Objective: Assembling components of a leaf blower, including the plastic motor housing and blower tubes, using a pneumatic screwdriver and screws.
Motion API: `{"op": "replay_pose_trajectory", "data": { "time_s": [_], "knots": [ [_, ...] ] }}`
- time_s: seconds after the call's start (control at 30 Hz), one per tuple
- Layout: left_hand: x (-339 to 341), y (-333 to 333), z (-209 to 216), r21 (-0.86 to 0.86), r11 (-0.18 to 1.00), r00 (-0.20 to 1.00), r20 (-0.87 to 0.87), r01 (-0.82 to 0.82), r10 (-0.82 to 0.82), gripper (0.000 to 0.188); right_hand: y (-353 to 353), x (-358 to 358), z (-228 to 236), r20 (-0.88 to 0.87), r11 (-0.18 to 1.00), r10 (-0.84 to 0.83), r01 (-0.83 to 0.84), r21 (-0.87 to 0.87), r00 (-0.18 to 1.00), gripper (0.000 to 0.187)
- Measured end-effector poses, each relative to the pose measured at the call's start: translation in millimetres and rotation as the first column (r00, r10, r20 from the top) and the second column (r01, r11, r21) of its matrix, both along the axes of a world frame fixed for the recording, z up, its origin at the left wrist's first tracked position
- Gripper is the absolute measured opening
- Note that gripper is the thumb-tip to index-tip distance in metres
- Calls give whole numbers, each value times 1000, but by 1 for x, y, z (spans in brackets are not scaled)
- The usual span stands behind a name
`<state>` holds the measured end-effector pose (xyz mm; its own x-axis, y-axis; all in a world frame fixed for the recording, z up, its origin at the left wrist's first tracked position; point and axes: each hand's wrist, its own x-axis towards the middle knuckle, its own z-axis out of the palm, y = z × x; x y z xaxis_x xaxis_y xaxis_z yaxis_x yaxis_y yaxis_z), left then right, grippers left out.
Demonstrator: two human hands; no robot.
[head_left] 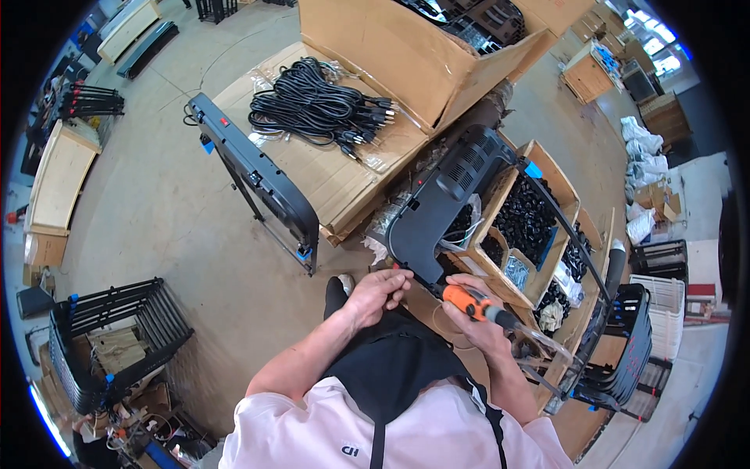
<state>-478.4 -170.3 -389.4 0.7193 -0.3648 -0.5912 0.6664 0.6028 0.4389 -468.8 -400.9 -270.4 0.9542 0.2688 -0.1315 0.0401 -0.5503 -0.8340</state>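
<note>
My right hand (486, 322) is wrapped round an orange and black power screwdriver (466, 300), whose dark nose points toward the lower right. Near the middle, my left hand (378, 295) has its fingers curled together in a pinch. Whatever may be between those fingertips is too small to make out. Just beyond both hands lies a black moulded plastic housing (422, 211) with vent slots at its far end, joined to a dark frame. The left fingertips are close to its near edge; contact cannot be told.
A divided wooden bin (476, 244) at the right holds black plastic parts (525, 215) and silver screws (516, 271). Bundled black power cords (301, 102) lie on a cardboard-covered surface (344, 184). Another black frame (254, 168) stands left of it. Stacked black frames (125, 336) stand at lower left.
</note>
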Motion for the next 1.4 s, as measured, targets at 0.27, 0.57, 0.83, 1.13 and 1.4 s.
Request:
{"op": "replay_pose_trajectory", "data": {
  "time_s": [0.27,0.57,0.83,1.13,1.4],
  "knots": [
    [-19,-15,-11,-59,998,982,-189,-24,12,31,3,-10,9,-23,942,-27,33,335,999,45],
    [-11,-24,-8,-313,932,960,-261,-183,101,27,13,-11,-1,-33,944,-12,22,329,999,45],
    [-9,-23,-14,-420,894,964,-260,-156,46,31,20,-7,2,18,957,13,-18,290,1000,45],
    [-13,-16,-14,-182,978,962,-269,-99,47,31,40,9,-4,59,972,-25,10,233,998,44],
    [-27,-2,-30,-134,990,998,46,54,-49,30,61,23,-9,69,996,52,-57,72,996,42]
  ]
}}
